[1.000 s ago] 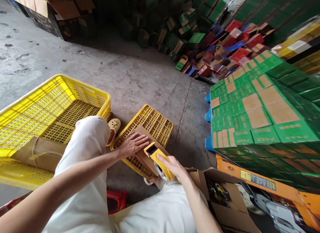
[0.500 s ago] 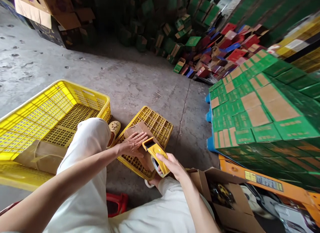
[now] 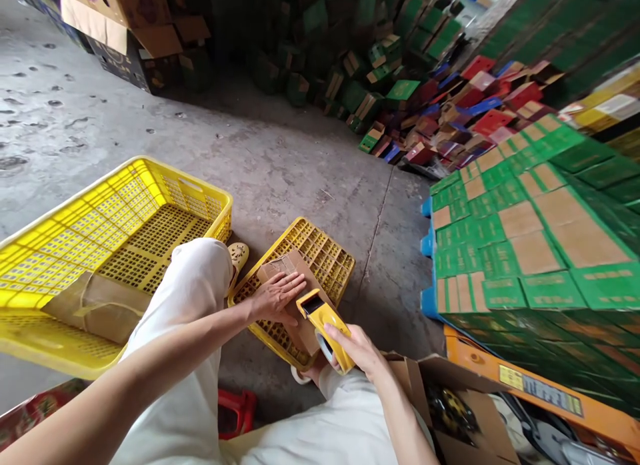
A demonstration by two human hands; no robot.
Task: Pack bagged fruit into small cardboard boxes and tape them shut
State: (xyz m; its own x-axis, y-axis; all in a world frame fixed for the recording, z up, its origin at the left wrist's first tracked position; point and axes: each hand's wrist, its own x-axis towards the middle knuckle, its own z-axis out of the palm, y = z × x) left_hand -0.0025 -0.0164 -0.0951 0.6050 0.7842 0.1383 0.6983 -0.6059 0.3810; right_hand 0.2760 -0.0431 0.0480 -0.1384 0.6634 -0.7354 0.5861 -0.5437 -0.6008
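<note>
My left hand [image 3: 279, 297] lies flat with fingers stretched over a brown cardboard box [image 3: 299, 270]. That box rests on an upturned yellow plastic crate [image 3: 327, 257] between my legs. In my right hand [image 3: 356, 347] is a yellow tape dispenser [image 3: 327, 325] with a tape roll inside. Its head is over the near right part of the box; whether it touches the cardboard I cannot tell. My left forearm and hand hide part of the box and crate.
To the left stands a large yellow crate [image 3: 195, 185] holding a brown cardboard piece [image 3: 100, 308]. Stacked green boxes [image 3: 530, 252] rest on a blue pallet [image 3: 428, 304] at right, by an orange pallet jack [image 3: 540, 388]. An open carton [image 3: 450, 385] sits beside my right leg. A red stool [image 3: 237, 412] is below me.
The whole view has shifted slightly, so everything sits a little further right and lower. My hands, the box and the tape dispenser keep nearly the same positions relative to each other.
</note>
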